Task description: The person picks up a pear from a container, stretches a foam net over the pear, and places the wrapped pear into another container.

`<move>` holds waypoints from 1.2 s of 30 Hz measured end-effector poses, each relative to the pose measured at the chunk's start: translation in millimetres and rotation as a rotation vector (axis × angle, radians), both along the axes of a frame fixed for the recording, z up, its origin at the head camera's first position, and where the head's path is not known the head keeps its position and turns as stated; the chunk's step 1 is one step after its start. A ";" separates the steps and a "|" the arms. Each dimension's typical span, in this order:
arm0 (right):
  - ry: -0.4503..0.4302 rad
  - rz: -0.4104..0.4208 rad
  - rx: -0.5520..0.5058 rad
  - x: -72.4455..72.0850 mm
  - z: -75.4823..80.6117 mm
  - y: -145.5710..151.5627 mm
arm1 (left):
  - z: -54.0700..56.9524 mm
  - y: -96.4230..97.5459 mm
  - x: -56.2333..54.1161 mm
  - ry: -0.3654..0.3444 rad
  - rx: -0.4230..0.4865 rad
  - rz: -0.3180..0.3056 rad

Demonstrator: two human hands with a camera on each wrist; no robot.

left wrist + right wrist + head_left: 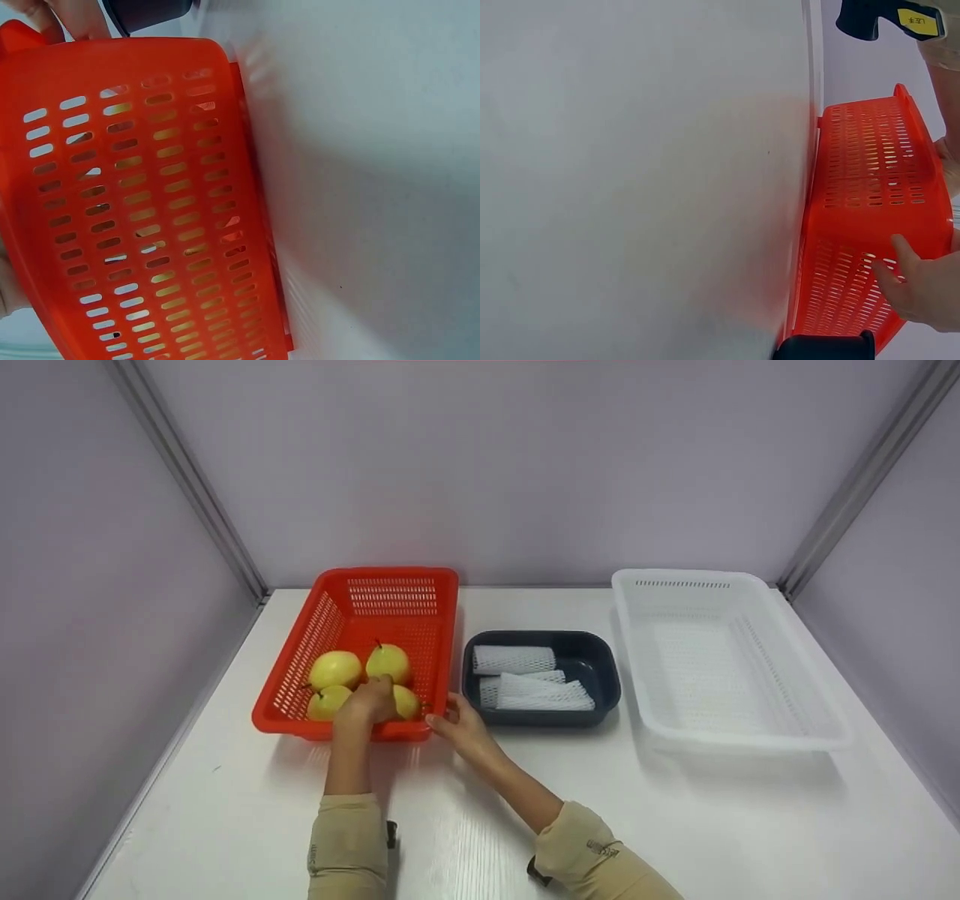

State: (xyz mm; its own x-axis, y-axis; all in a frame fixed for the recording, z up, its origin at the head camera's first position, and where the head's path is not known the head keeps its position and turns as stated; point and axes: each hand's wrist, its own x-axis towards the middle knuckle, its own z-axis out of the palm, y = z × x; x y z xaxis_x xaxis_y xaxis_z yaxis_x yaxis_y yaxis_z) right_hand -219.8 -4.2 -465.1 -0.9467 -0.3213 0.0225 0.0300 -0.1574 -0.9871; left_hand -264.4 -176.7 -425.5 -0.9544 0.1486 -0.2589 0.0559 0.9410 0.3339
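Note:
My left hand (367, 703) reaches down over the front rim into the red basket (448, 637). It lies among the yellow pears, overlapping the front right pear (407, 703); its fingertips are hidden, so I cannot tell whether they grip that pear. Another pear (327, 703) sits left of the hand, with a pear (336, 669) and a stemmed pear (388, 662) behind. My right hand (463, 729) touches the basket's front right corner, thumb at the front and fingers along the side. In the right wrist view, the right hand's extended fingers (889, 283) rest against the basket's outer wall.
Right of the red basket stands a dark blue tray (609, 682) holding several white foam net sleeves (544, 692). A white perforated basket (795, 675) stands farther right. Pale panels (480, 472) enclose the white table (465, 825) at the back and sides.

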 end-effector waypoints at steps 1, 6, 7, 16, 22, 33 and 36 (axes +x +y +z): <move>0.002 -0.001 -0.008 -0.2 -0.6 -0.2 | -0.2 0.1 -0.4 0.001 0.008 0.000; -0.009 -0.009 -0.053 -0.4 -2.2 -1.2 | -0.4 -0.4 0.0 0.000 0.044 -0.002; -0.009 -0.012 -0.055 -0.2 -2.7 -1.2 | -0.5 -0.6 0.4 0.001 0.051 -0.001; 0.008 -0.027 -0.049 0.2 -5.9 -1.1 | -4.3 -2.1 -0.5 0.023 0.091 0.021; 0.003 -0.031 -0.054 1.2 -3.1 -0.7 | -2.1 -1.3 -0.8 0.044 0.071 0.024; -0.003 -0.035 -0.035 1.6 -2.4 -0.4 | 4.2 -1.0 6.8 0.137 0.132 0.062; -0.011 -0.028 -0.043 1.2 -2.8 0.0 | 5.4 -1.5 9.3 0.165 0.171 0.083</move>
